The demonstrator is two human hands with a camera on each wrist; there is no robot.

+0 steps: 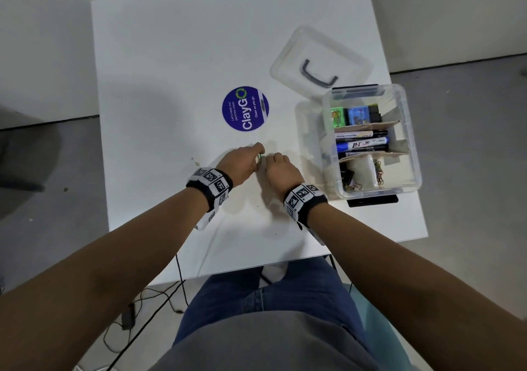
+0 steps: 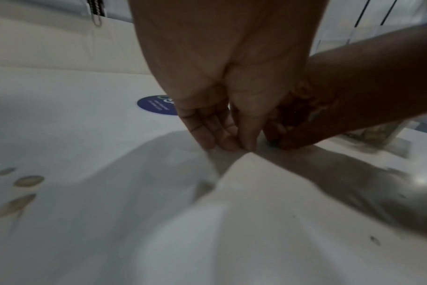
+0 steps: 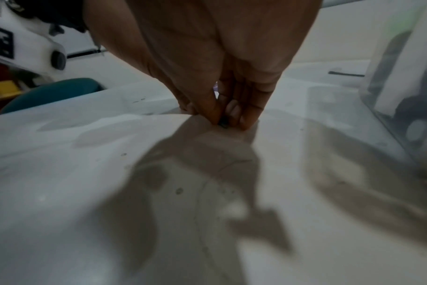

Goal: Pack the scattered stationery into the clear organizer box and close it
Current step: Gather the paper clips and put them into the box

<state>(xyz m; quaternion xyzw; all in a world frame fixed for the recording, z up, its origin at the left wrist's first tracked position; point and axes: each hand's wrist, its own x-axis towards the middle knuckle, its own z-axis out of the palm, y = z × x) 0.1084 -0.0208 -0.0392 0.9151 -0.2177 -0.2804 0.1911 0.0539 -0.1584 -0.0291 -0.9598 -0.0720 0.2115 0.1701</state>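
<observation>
A white square table (image 1: 159, 56) carries a round purple ClayGo sticker (image 1: 245, 108) near its middle, a clear organizer box (image 1: 370, 142) at the right edge — lid off — and that clear lid (image 1: 320, 62) lying flat just behind the box

White surface (image 1: 171, 56), kinda smudgy with a few brownish spots. Round blue sticker (image 1: 245, 109) with white lettering and a green swirl. See-through box (image 1: 410, 142) and see-through lid (image 1: 288, 65) with a dark grey handle (image 1: 319, 75). Inside: green eraser (image 1: 337, 116), light blue eraser (image 1: 358, 116), blue marker (image 1: 361, 144), black-and-white marker (image 1: 360, 134), tan cardboard dividers (image 1: 368, 125). Black wristbands (image 1: 209, 183) with black-and-white square patterns. Something small and green (image 1: 259, 158) between the fingers. Blue jeans (image 1: 256, 299), grey floor (image 1: 42, 171).
</observation>
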